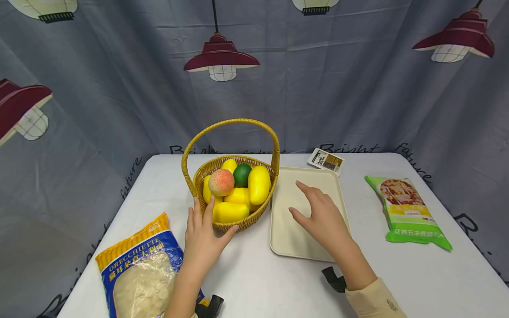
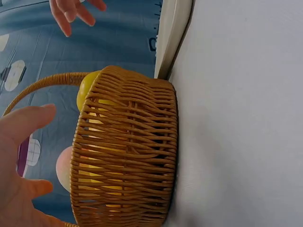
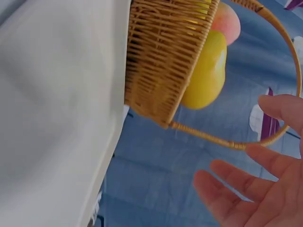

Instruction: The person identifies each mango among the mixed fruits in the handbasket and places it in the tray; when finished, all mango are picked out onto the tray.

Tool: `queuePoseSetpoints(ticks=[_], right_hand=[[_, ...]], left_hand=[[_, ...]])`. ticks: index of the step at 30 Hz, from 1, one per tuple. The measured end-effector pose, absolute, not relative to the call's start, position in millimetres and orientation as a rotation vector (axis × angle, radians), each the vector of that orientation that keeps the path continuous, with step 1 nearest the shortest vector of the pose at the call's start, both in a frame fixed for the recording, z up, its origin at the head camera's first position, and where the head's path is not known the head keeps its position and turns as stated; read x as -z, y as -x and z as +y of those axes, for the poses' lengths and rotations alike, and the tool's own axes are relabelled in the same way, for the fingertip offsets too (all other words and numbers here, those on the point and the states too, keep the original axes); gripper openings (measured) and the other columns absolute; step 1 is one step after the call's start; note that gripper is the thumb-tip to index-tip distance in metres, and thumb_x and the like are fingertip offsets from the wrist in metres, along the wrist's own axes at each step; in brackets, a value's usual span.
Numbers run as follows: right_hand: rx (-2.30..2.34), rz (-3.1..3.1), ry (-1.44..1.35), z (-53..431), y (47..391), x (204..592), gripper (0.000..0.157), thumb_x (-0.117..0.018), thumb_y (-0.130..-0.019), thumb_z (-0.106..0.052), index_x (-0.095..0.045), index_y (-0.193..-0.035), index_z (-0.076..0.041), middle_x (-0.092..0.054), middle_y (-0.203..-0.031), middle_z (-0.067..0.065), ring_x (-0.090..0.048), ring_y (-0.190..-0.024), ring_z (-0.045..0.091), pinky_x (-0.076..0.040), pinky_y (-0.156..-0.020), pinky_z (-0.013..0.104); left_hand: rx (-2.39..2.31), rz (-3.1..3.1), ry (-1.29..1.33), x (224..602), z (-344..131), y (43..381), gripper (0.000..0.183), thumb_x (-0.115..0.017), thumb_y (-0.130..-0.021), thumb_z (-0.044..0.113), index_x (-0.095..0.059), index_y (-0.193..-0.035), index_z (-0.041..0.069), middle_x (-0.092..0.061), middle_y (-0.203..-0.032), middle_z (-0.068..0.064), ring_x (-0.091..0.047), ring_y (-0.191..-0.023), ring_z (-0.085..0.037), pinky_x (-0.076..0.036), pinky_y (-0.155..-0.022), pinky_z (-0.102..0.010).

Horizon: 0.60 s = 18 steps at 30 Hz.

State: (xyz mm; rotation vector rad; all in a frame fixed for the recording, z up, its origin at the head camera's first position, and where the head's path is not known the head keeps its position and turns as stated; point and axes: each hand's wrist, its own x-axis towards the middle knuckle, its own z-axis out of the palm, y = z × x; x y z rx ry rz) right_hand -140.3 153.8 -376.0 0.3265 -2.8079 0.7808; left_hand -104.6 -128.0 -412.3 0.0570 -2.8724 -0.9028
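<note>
A woven wicker basket [image 1: 254,219] with a tall arched handle holds several yellow mangoes [image 1: 259,185], a pink-orange peach [image 1: 221,182] and a dark green fruit [image 1: 241,175]. My left hand [image 1: 203,243] is at the basket's front left, fingers spread and holding nothing. In the left wrist view its thumb and fingers [image 2: 40,187] hover near the basket's rim. My right hand [image 1: 324,218] is above a beige rectangular tray [image 1: 288,240], right of the basket. Its fingers are loosely extended and hold nothing, as the right wrist view also shows.
At front left lies a blue and orange bag of orecchiette pasta [image 1: 139,274], partly behind my left forearm. A green food packet [image 1: 409,212] lies on the right side of the white table [image 1: 254,282]. A small white packet [image 1: 326,160] sits behind the tray. A grey printed curtain [image 1: 318,101] hangs behind.
</note>
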Motion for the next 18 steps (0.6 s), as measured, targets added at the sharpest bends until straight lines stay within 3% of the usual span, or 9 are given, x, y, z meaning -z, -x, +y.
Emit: queuePoseSetpoints(ticks=[7, 18], right_hand=[[-0.968, -2.882, -0.357, 130.9, 162.1, 373.5, 0.065, -0.068, -0.089, -0.036, -0.041, -0.146, -0.019, -0.052, -0.134, 0.012, -0.057, -0.111, 0.033, -0.049, -0.087, 0.050], [-1.029, -2.933, -0.367, 100.7, 190.9, 378.4, 0.066, -0.067, -0.090, -0.040, -0.040, -0.146, -0.020, -0.051, -0.131, 0.013, -0.059, -0.102, 0.029, -0.052, -0.079, 0.044]], left_hand=[[1.125, -2.857, -0.127, 419.1, -135.8, 106.0, 0.098, -0.066, -0.083, 0.060, -0.018, -0.153, 0.012, 0.008, -0.158, -0.021, -0.007, -0.142, -0.046, -0.022, -0.105, -0.066], [1.264, -2.831, -0.181, 430.4, -140.8, 111.4, 0.084, -0.065, -0.088, 0.053, -0.028, -0.141, -0.001, 0.000, -0.156, -0.029, -0.014, -0.141, -0.043, -0.021, -0.111, -0.055]])
